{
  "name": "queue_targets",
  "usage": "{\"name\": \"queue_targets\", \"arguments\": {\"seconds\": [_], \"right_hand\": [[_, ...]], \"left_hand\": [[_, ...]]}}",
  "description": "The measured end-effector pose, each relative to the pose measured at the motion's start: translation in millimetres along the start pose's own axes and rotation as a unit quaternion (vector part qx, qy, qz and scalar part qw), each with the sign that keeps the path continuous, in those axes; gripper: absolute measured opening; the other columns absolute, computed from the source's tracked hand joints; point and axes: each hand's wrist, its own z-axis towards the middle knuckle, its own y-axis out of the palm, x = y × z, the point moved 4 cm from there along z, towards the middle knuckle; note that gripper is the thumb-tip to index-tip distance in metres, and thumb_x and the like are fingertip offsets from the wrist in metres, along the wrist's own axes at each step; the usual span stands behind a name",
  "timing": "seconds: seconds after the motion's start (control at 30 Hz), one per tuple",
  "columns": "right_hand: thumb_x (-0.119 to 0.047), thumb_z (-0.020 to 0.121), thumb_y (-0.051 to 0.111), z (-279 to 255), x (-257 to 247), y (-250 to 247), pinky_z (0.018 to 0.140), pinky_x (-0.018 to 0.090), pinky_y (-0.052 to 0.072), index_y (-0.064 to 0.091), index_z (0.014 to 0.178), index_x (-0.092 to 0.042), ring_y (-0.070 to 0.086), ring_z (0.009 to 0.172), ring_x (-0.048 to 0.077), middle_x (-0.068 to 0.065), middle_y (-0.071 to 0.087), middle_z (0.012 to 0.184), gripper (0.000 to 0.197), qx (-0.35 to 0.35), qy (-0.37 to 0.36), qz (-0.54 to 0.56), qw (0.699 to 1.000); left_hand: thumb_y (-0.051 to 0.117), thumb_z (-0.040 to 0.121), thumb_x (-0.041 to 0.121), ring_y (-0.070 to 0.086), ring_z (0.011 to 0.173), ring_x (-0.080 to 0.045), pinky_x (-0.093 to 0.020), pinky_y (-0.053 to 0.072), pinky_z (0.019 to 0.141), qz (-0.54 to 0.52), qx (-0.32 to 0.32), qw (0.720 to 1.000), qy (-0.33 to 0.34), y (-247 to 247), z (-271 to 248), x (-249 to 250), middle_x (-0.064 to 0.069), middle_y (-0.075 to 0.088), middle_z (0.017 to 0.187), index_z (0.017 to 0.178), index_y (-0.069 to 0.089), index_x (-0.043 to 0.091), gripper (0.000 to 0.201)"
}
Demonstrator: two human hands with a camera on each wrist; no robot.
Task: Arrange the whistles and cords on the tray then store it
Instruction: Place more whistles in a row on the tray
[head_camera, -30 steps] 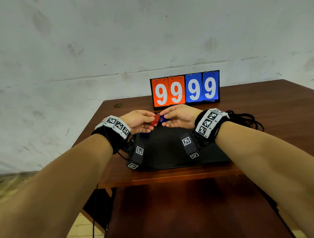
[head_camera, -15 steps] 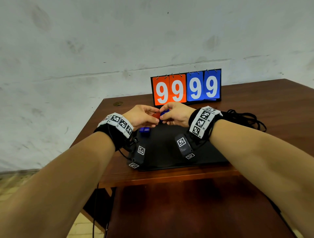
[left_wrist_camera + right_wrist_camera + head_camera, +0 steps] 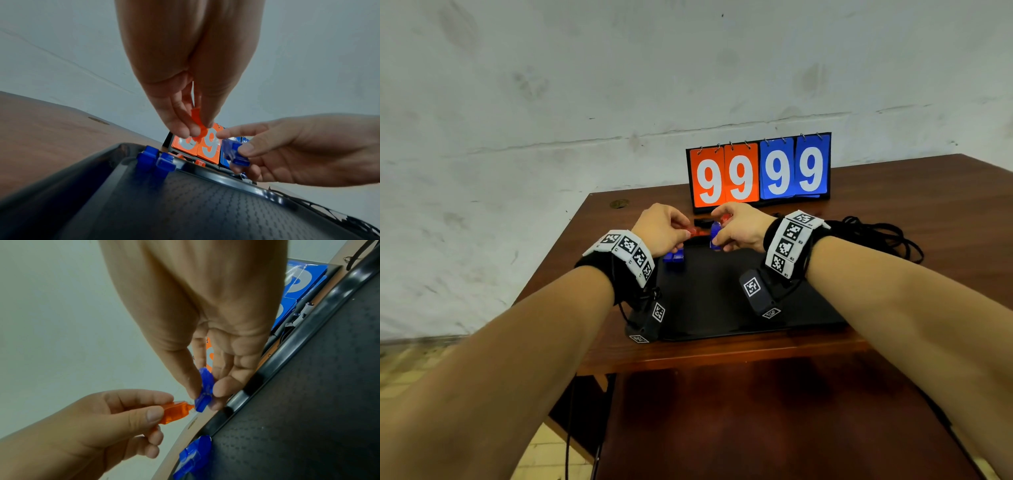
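My left hand (image 3: 666, 229) pinches an orange whistle (image 3: 197, 125) between thumb and fingers above the far edge of the black tray (image 3: 709, 305). My right hand (image 3: 736, 229) pinches a blue whistle (image 3: 204, 390) close beside it; the two whistles almost touch at their tips. Two more blue whistles (image 3: 156, 160) lie side by side on the tray's far left corner, below my left hand. More orange whistles (image 3: 198, 162) peek from behind the tray's far rim. A tangle of black cords (image 3: 876, 236) lies on the table to the right of the tray.
A flip scoreboard (image 3: 759, 170) showing 99 99 stands just behind the tray, close to my hands. The brown wooden table (image 3: 945, 192) ends against a pale wall; its left edge drops off beside the tray.
Both hands lifted slightly and drew a little apart, each keeping its whistle. The two blue whistles on the tray's left corner came into view under my left hand.
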Motion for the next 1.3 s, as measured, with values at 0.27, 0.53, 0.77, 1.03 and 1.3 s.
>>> {"name": "queue_targets", "arguments": {"seconds": [0.27, 0.53, 0.77, 1.03, 1.3], "right_hand": [[-0.005, 0.086, 0.07, 3.1, 4.0, 6.9, 0.066, 0.025, 0.054, 0.057, 0.128, -0.012, 0.068, 0.084, 0.02, 0.014, 0.067, 0.111, 0.045, -0.021, 0.037, -0.06, 0.997], [0.002, 0.089, 0.064, 8.2, 4.8, 7.4, 0.07, 0.029, 0.056, 0.055, 0.124, -0.01, 0.068, 0.087, 0.026, 0.02, 0.067, 0.107, 0.039, -0.044, 0.057, -0.054, 0.996], [0.002, 0.089, 0.063, 11.4, 4.0, 9.9, 0.062, 0.023, 0.055, 0.066, 0.112, -0.009, 0.065, 0.083, 0.021, 0.011, 0.063, 0.1, 0.026, -0.052, 0.052, -0.1, 0.992], [0.002, 0.089, 0.063, 19.6, 7.4, 14.2, 0.061, 0.023, 0.056, 0.066, 0.101, -0.013, 0.064, 0.078, 0.02, 0.012, 0.063, 0.105, 0.02, -0.059, 0.044, -0.123, 0.99], [0.002, 0.09, 0.063, 24.7, 12.7, 16.5, 0.064, 0.024, 0.056, 0.067, 0.106, -0.009, 0.062, 0.072, 0.018, 0.009, 0.062, 0.096, 0.021, -0.052, 0.037, -0.154, 0.986]], "left_hand": [[0.075, 0.083, 0.017, 0.066, 0.092, -0.012, -0.028, 0.054, 0.088, 0.144, 0.004, 0.988, 0.054, 8.2, 1.3, 10.7, 0.002, 0.072, 0.098, 0.101, 0.074, 0.017, 0.018], [0.071, 0.086, 0.013, 0.064, 0.101, -0.014, -0.027, 0.051, 0.092, 0.222, -0.078, 0.969, 0.072, 12.7, 4.8, 14.4, 0.0, 0.07, 0.113, 0.115, 0.072, 0.015, 0.029], [0.078, 0.079, 0.014, 0.064, 0.093, -0.015, -0.023, 0.048, 0.079, 0.285, -0.093, 0.948, 0.105, 15.9, 9.3, 24.8, 0.002, 0.069, 0.101, 0.103, 0.072, 0.016, 0.025], [0.08, 0.077, 0.021, 0.065, 0.084, -0.014, -0.027, 0.052, 0.075, 0.304, -0.111, 0.939, 0.117, 24.0, 16.8, 21.6, 0.003, 0.071, 0.091, 0.09, 0.076, 0.018, 0.013], [0.072, 0.084, 0.011, 0.065, 0.092, -0.015, -0.029, 0.053, 0.084, 0.314, -0.119, 0.935, 0.117, 24.3, 20.4, 16.5, 0.0, 0.072, 0.103, 0.104, 0.075, 0.015, 0.021]]}}
